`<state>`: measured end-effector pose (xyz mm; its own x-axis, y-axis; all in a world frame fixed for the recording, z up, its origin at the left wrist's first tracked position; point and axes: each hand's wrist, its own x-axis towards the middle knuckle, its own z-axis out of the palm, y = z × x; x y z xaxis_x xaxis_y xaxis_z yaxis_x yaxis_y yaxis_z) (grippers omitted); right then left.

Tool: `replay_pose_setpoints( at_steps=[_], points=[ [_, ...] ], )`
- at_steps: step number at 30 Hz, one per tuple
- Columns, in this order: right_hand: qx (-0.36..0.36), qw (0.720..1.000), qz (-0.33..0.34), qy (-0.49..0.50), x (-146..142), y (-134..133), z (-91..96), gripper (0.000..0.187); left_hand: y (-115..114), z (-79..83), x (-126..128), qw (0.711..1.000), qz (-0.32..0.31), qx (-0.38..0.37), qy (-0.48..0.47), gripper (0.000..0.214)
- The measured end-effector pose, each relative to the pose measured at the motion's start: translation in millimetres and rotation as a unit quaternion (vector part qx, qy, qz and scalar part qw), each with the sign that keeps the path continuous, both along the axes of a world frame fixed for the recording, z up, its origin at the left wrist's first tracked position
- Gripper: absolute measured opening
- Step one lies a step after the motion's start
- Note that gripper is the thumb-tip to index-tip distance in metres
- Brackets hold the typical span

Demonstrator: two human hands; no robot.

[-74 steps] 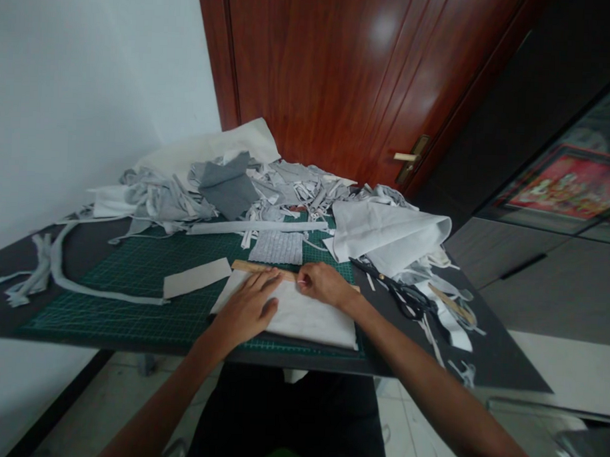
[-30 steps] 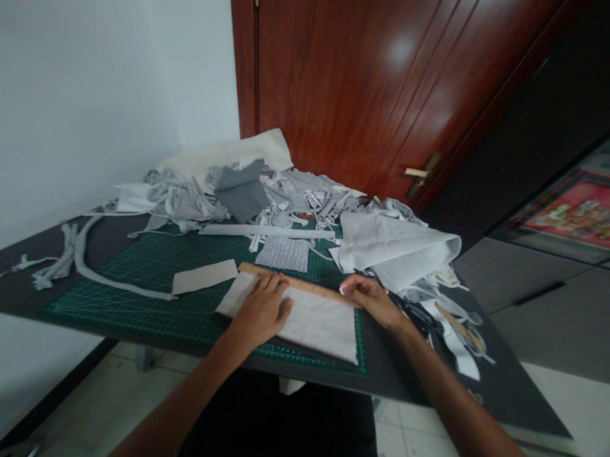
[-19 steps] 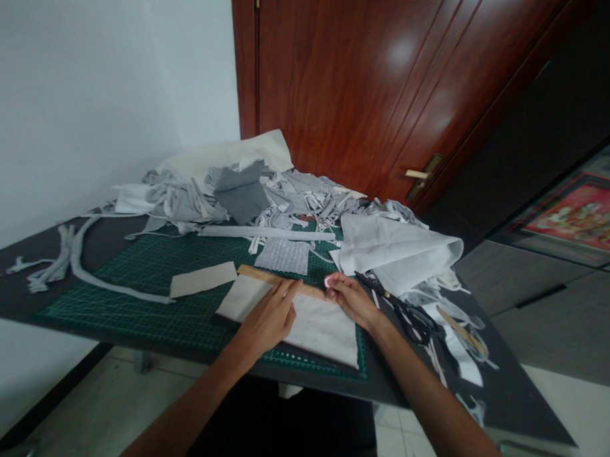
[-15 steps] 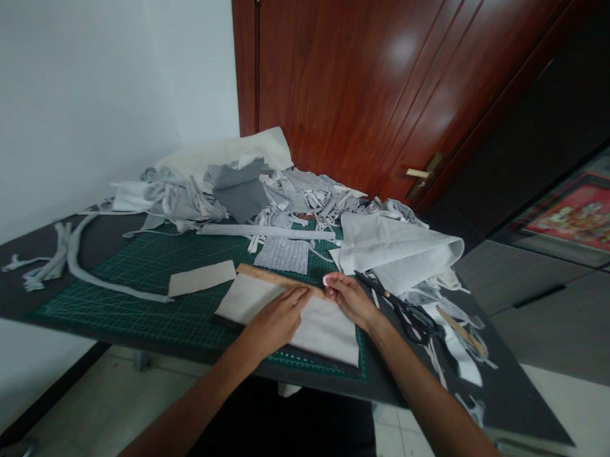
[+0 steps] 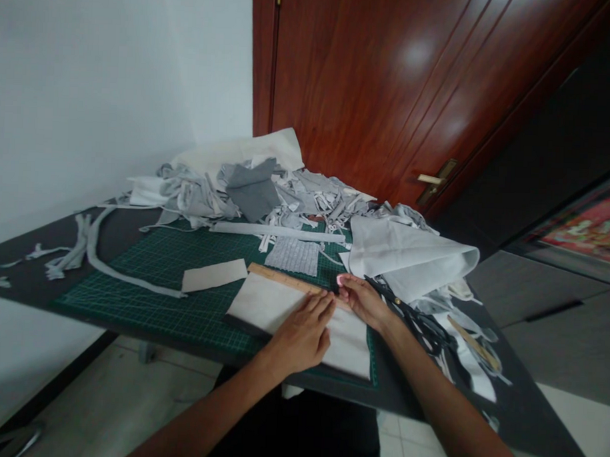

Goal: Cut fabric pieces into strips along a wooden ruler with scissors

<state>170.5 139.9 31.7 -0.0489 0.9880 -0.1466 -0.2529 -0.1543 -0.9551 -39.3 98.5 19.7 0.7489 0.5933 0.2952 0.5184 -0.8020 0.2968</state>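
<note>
A wooden ruler [image 5: 278, 276] lies along the far edge of a folded off-white cloth [image 5: 262, 302]. My left hand [image 5: 304, 332] rests flat over the cloth, fingers stretched out, with the fingertips on the ruler. Close by at the ruler's right end, my right hand [image 5: 365, 300] is closed in a pinch on a small pink piece of tailor's chalk [image 5: 340, 279]. Under the cloth is a green cutting mat [image 5: 157, 303]. A beige rectangular piece [image 5: 214, 275] lies left of the ruler, and a grey ribbed swatch [image 5: 293, 256] lies beyond it.
Black scissors [image 5: 426, 326] lie right of my right hand, beside a wooden stick [image 5: 474, 342] and cloth strips. A large white cloth [image 5: 409, 252] and a heap of grey scraps [image 5: 201, 195] line the table's back. A long grey strip [image 5: 128, 282] curves at left.
My left hand has shifted right along the ruler, closer to my right hand, and its fingers lie flatter. The whole view has moved slightly. My right hand keeps its pinch.
</note>
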Motion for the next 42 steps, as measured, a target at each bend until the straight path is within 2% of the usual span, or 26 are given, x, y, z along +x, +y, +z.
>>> replay_pose_setpoints(
  at_steps=[5,8,14,17,19,24,27,29,30,31,33,35,38,42],
  points=[
    [0.007,0.995,0.047,-0.089,-7,3,10.6,0.040,-3,-4.4,3,1.000,-0.006,0.020,0.022,0.065],
    [0.043,0.985,0.063,-0.156,-23,14,22.0,0.034,-4,-3.6,6,0.999,-0.003,0.017,0.035,0.067],
    [0.137,0.942,0.144,-0.272,-91,51,41.3,0.005,-5,0.1,6,1.000,0.008,-0.004,-0.007,0.059],
    [0.160,0.928,0.175,-0.287,-127,65,35.3,0.004,-6,-0.5,5,0.999,0.021,-0.015,-0.038,0.049],
    [0.167,0.926,0.180,-0.286,-140,70,25.9,0.004,-7,-1.7,4,0.998,0.030,-0.019,-0.050,0.043],
    [0.162,0.941,0.147,-0.258,-136,73,-0.4,0.023,-6,-2.0,4,0.996,0.016,-0.018,-0.080,0.037],
    [0.166,0.952,0.104,-0.237,-126,75,-8.3,0.033,2,3.9,-1,0.989,-0.010,-0.062,-0.136,0.028],
    [0.175,0.955,0.079,-0.226,-122,75,-9.8,0.036,11,10.0,-13,0.978,0.040,-0.102,-0.179,0.031],
    [0.180,0.955,0.072,-0.223,-122,75,-10.2,0.036,17,12.7,-21,0.970,0.091,-0.112,-0.195,0.032],
    [0.184,0.955,0.068,-0.220,-122,75,-10.6,0.037,23,14.8,-31,0.962,0.151,-0.101,-0.202,0.031],
    [0.190,0.955,0.069,-0.217,-123,74,-12.0,0.037,36,15.2,-54,0.953,0.212,-0.074,-0.204,0.031],
    [0.193,0.955,0.072,-0.214,-125,73,-14.2,0.036,47,9.8,-74,0.950,0.256,-0.023,-0.176,0.035],
    [0.193,0.955,0.075,-0.211,-128,73,-16.8,0.038,55,-5.0,-93,0.964,0.250,0.037,-0.086,0.049],
    [0.197,0.952,0.081,-0.221,-128,72,-16.5,0.039,50,-16.8,-99,0.969,0.237,0.071,0.010,0.056]
  ],
)
